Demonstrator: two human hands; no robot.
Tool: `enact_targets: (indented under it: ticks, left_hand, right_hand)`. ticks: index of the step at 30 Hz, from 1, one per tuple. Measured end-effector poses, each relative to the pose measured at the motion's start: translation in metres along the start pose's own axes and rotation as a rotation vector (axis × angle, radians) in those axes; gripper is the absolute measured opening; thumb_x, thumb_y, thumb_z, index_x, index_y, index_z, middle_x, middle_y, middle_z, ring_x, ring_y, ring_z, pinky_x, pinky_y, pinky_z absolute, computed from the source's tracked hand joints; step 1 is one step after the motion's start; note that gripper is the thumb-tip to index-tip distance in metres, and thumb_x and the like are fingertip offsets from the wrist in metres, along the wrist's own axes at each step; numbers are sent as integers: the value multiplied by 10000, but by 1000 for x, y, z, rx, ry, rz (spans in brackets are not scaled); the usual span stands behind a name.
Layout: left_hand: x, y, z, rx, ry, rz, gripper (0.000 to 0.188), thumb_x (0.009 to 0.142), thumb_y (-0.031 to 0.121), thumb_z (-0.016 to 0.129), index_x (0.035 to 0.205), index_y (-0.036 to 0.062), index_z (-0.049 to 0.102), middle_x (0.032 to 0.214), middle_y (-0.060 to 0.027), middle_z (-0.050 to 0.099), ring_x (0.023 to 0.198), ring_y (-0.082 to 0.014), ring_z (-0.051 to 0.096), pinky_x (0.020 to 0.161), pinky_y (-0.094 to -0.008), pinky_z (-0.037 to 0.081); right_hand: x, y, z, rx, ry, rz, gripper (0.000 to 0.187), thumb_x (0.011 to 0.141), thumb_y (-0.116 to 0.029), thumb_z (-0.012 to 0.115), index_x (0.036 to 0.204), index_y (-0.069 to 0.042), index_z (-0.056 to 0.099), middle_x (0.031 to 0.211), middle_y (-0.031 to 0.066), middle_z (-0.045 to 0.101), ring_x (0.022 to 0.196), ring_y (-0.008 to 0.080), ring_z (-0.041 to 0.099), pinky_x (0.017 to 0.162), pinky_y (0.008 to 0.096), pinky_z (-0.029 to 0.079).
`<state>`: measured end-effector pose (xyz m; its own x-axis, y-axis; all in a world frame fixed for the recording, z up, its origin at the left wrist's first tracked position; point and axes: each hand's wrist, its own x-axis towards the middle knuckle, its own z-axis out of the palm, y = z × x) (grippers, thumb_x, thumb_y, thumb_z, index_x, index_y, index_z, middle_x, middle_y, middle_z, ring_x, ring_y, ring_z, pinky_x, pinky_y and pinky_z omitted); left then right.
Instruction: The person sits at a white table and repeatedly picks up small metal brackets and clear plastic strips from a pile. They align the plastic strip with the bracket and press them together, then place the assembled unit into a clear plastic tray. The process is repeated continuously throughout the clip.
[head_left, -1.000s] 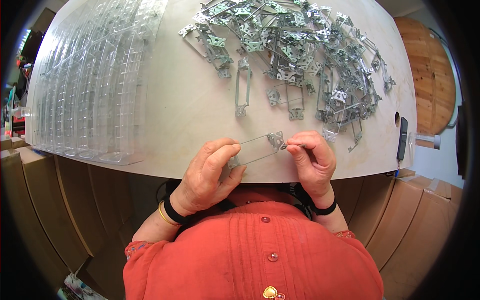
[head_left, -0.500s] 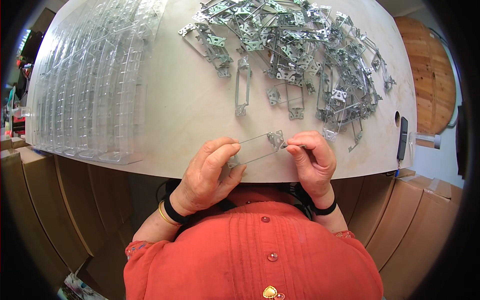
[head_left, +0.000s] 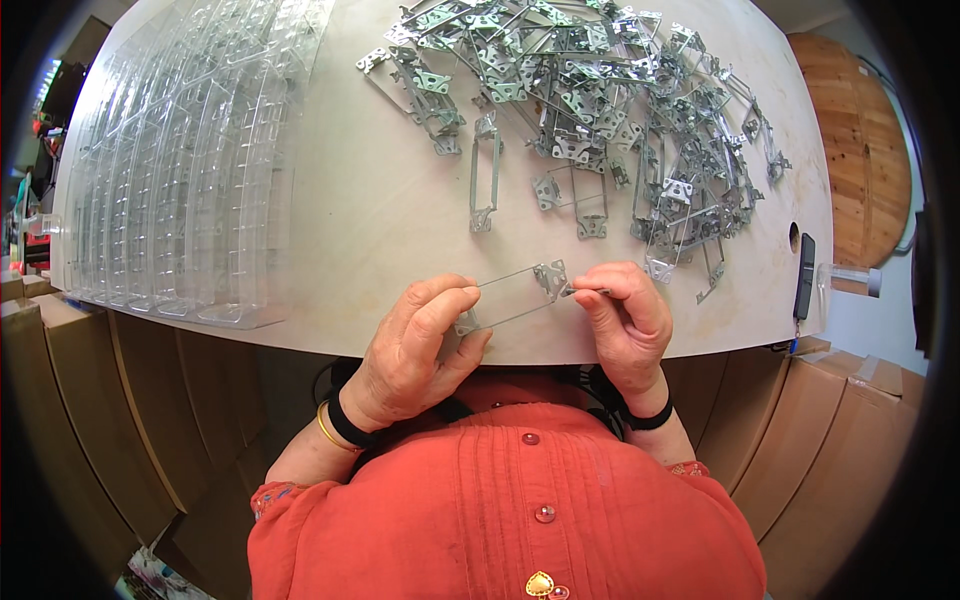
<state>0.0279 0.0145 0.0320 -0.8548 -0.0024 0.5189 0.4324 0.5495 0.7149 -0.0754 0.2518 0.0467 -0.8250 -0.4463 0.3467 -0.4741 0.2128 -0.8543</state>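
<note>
My left hand grips one end of a thin metal frame, its fingers partly covering that end. Two slim rods run from there to a perforated bracket at the frame's right end. Beside that bracket, my right hand is closed in a pinch on a thin dark metal piece. Its tip reaches the bracket, though I cannot tell whether it is fastened there. The frame is held over the near edge of the table.
A tangled pile of similar metal frames covers the back right, with a single frame lying nearer. Clear plastic trays fill the left side. A dark handheld device sits at the right edge. Cardboard boxes stand below.
</note>
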Motion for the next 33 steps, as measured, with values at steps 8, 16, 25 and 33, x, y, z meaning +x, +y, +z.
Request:
enact_targets:
  ticks: [8, 16, 25, 33]
  left_hand:
    - [0, 0, 0, 0, -3, -2, 633, 802, -66, 843, 1351, -17, 534, 1210, -226, 659, 1004, -340, 696, 804, -383, 606]
    - [-3, 1, 0, -17, -20, -41, 586, 828, -55, 842, 1329, -18, 540, 1227, -225, 672, 1103, -330, 695, 899, -395, 597]
    - [-4, 2, -1, -7, -25, -54, 588, 826, -63, 840, 1332, -20, 543, 1228, -223, 671, 1103, -331, 697, 903, -397, 594]
    - [1, 1, -1, -12, -34, -17, 635, 777, -98, 841, 1338, -7, 557, 1236, -213, 694, 1070, -346, 703, 909, -409, 585]
  right_hand:
    - [-1, 2, 1, 18, 4, 3, 151, 911, -30, 840, 1016, -26, 732, 921, 68, 707, 807, 181, 646, 695, 287, 508]
    - [-3, 3, 2, 39, 23, 19, 157, 898, -41, 857, 990, -40, 730, 908, 62, 699, 791, 175, 636, 683, 288, 500]
    - [-3, 0, 0, 72, 0, 43, 124, 932, -29, 824, 997, -29, 719, 963, 58, 703, 812, 149, 627, 693, 270, 496]
    - [-2, 3, 3, 147, 52, 26, 139, 962, -87, 811, 1016, -25, 699, 1092, 144, 722, 908, 183, 679, 776, 279, 537]
